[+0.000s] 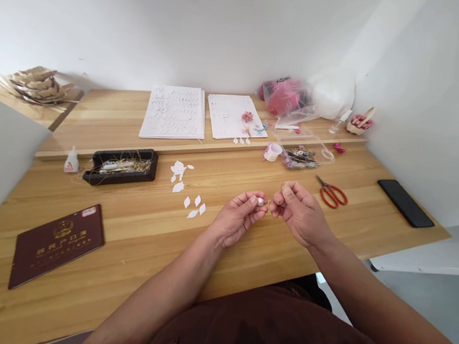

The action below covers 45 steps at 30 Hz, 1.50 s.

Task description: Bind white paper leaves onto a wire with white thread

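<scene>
Near the front of the wooden table, my left hand pinches a small pearl bead between thumb and fingers. A thin gold-coloured wire shows beside the bead, on the side toward my other hand. My right hand is closed in a pinch just to the right, thumb against forefinger; whatever lies between these fingertips is too fine to make out. White leaf-shaped cutouts lie to the left of my hands, with more white petal pieces behind them. Red-handled scissors rest to the right.
A black tray of wires and beads, a glue bottle and a maroon booklet are at left. Paper stacks lie on the raised back shelf. A clear box, tape roll and phone are at right.
</scene>
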Each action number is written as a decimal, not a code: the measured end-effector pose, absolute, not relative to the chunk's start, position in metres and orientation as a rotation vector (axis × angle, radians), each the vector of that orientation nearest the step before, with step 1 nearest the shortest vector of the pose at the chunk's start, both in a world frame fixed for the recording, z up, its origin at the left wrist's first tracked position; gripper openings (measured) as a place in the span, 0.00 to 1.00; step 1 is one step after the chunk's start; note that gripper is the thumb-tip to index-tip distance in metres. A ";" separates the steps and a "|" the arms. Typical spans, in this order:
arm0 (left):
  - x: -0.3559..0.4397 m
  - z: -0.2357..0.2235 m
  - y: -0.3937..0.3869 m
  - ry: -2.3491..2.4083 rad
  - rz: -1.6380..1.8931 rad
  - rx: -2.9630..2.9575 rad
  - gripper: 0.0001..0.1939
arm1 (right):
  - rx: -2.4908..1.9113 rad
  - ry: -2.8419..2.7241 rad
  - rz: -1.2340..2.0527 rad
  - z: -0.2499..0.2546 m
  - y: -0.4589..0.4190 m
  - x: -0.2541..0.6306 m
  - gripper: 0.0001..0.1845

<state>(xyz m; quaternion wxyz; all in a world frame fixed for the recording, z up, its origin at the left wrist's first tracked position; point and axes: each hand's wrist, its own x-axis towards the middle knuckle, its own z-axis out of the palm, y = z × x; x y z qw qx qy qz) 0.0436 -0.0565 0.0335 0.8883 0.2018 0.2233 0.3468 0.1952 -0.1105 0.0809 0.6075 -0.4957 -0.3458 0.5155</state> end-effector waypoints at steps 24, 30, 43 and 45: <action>0.043 0.034 -0.051 0.508 0.803 0.351 0.07 | -1.334 -1.176 0.935 0.071 -0.113 0.200 0.18; 0.045 0.031 -0.052 0.521 0.803 0.348 0.11 | -1.375 -1.230 0.956 0.063 -0.114 0.200 0.18; 0.051 0.022 -0.052 0.661 0.810 0.596 0.25 | -1.599 -1.421 0.534 0.060 -0.117 0.208 0.12; 0.051 0.020 -0.053 0.675 0.798 0.665 0.26 | -1.519 -1.614 0.450 0.066 -0.119 0.204 0.14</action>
